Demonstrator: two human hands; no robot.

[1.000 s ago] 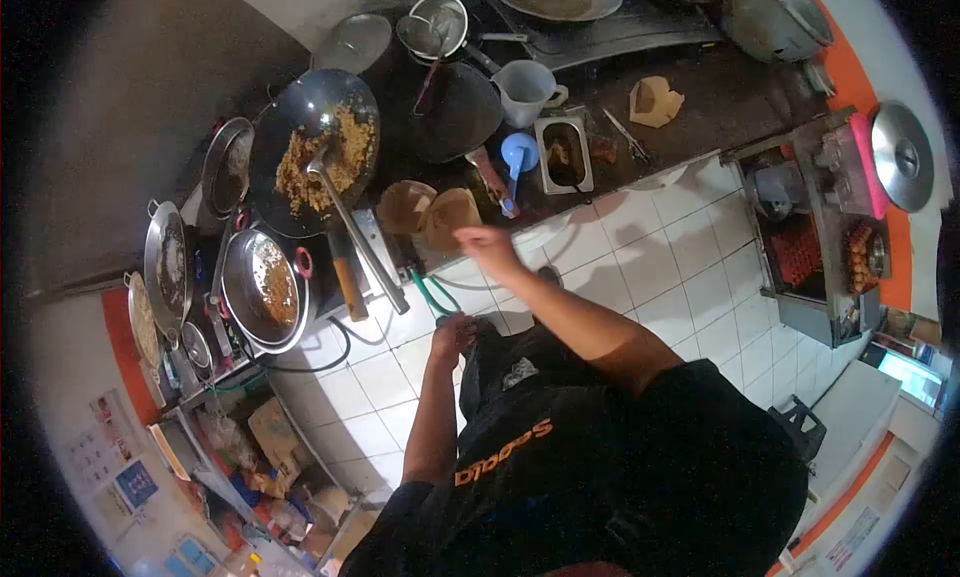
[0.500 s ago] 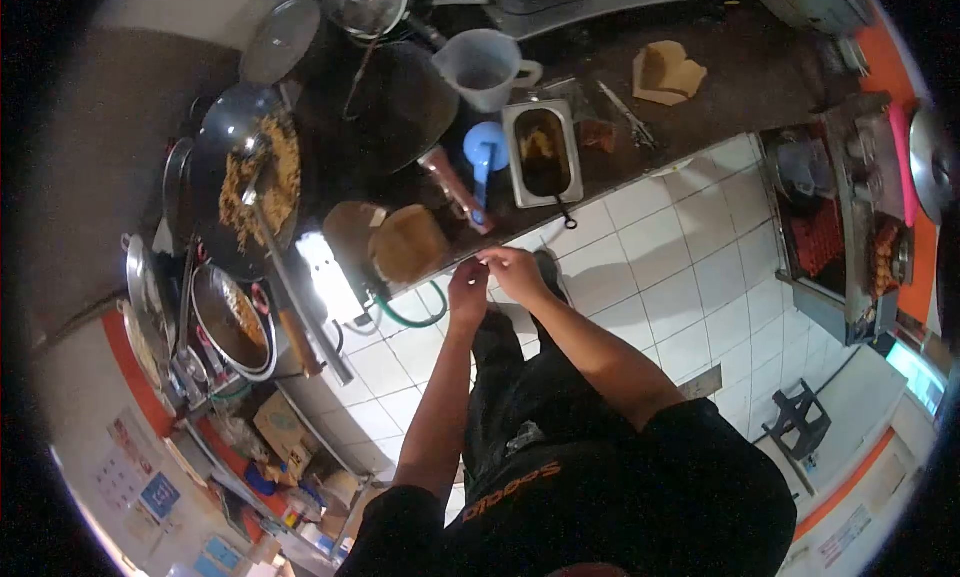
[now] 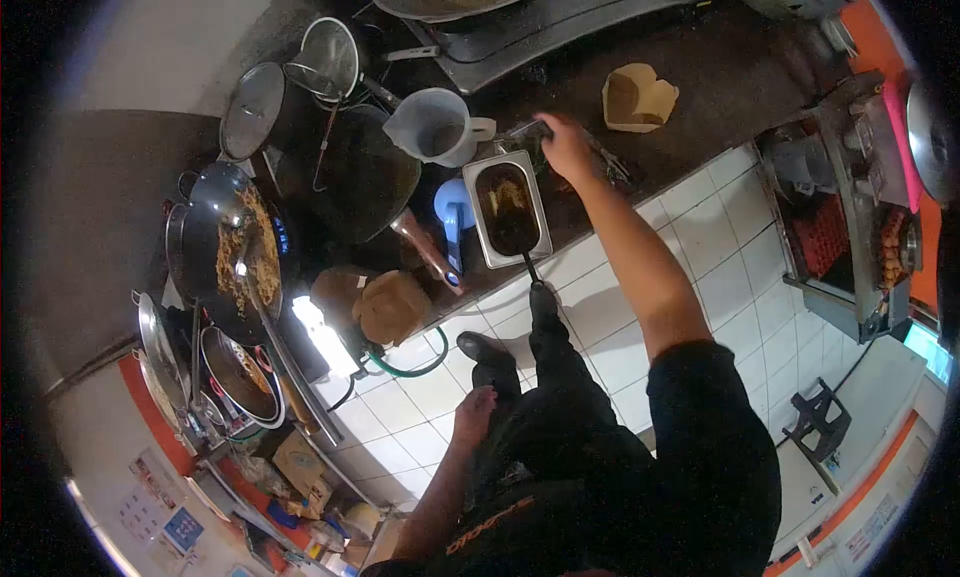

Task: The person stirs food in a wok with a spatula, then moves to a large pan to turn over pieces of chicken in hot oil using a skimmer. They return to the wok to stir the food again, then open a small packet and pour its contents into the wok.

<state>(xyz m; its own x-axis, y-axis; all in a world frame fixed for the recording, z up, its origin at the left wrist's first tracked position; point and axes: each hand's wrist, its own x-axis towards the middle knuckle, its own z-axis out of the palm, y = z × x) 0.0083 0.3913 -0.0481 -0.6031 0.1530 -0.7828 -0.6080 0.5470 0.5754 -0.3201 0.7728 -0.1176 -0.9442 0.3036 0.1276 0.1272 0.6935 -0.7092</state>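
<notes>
My right hand (image 3: 564, 149) reaches over the dark counter, just beyond the right side of a steel food pan (image 3: 541, 202). A finger points toward the back left; the other fingers are partly hidden, and I see nothing held. Beside that hand lie metal tongs (image 3: 612, 165). The pan contains dark liquid, with a black handle (image 3: 531, 267) sticking out over the counter's front edge. My left hand (image 3: 474, 415) hangs low by my thigh, loosely open, with nothing visible in it. Left of the pan are a blue ladle (image 3: 453, 222) and a measuring jug (image 3: 436, 132).
An open cardboard food box (image 3: 640, 99) stands further back right. On the left, a wok (image 3: 205, 245) of fried food holds a long-handled ladle (image 3: 262, 312). Another pan's handle (image 3: 425, 252) points toward me. Brown boxes (image 3: 392, 307) sit at the counter's edge, above a green hose (image 3: 410, 372).
My hands, together at the counter's front edge before, are now apart. The right has gone forward and right over the counter; the left has dropped toward my thigh. The view has shifted.
</notes>
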